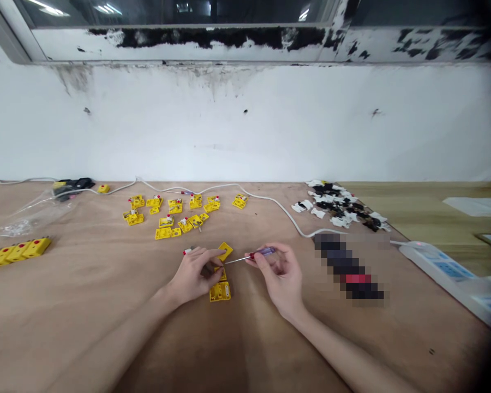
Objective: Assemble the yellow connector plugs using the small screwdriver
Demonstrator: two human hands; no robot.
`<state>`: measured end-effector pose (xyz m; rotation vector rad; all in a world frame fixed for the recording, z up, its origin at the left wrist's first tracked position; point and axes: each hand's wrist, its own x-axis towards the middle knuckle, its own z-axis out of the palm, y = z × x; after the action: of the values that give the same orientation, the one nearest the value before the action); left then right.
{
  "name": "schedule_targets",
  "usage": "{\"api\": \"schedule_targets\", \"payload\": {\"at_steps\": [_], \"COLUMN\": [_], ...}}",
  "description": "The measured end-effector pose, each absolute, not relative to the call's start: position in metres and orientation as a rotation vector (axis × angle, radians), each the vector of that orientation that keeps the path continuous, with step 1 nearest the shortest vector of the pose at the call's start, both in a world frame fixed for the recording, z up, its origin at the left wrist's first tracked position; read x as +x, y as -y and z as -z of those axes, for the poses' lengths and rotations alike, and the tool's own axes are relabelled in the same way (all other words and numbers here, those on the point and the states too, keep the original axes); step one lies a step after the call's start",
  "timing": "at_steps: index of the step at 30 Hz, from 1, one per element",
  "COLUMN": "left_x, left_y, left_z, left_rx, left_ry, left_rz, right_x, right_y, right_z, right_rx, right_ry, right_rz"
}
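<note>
In the head view, my right hand (280, 278) is closed around the purple-red handle of a screwdriver (240, 259). Its thin metal shaft points left, with the tip at my left fingers. My left hand (194, 275) is closed, its thumb and fingers on a small yellow plastic part (220, 273) that they partly hide. A yellow housing piece (226, 251) lies just beyond, near the fingertips. Closer to me is an open yellow housing half (220, 292) with moulded compartments. A small red-and-white piece (187, 251) shows behind my left hand.
Several opened yellow housings (174, 206) lie farther back. A row of yellow boxes with red buttons (16, 252) stands left, near a plastic bag (28, 215). Black and white pieces (339, 203) are heaped back right. A white cable (265, 197) leads to a power strip (445, 273); a blurred-out object (347, 267) lies right.
</note>
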<state>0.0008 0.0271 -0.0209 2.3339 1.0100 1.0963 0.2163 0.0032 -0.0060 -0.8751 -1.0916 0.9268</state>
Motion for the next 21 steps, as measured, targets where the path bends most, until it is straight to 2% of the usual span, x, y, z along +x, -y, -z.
{"api": "schedule_targets", "payload": {"at_steps": [21], "left_x": [0.0018], "left_y": [-0.0262], "left_z": [0.0170], "left_rx": [2.476], "left_ry": [-0.951], "left_rz": [-1.029], "right_x": [0.2092], "right_y": [-0.0012], "right_z": [0.0086], "right_rx": [-0.783], "right_ry": [1.232], "right_rz": [-0.947]}}
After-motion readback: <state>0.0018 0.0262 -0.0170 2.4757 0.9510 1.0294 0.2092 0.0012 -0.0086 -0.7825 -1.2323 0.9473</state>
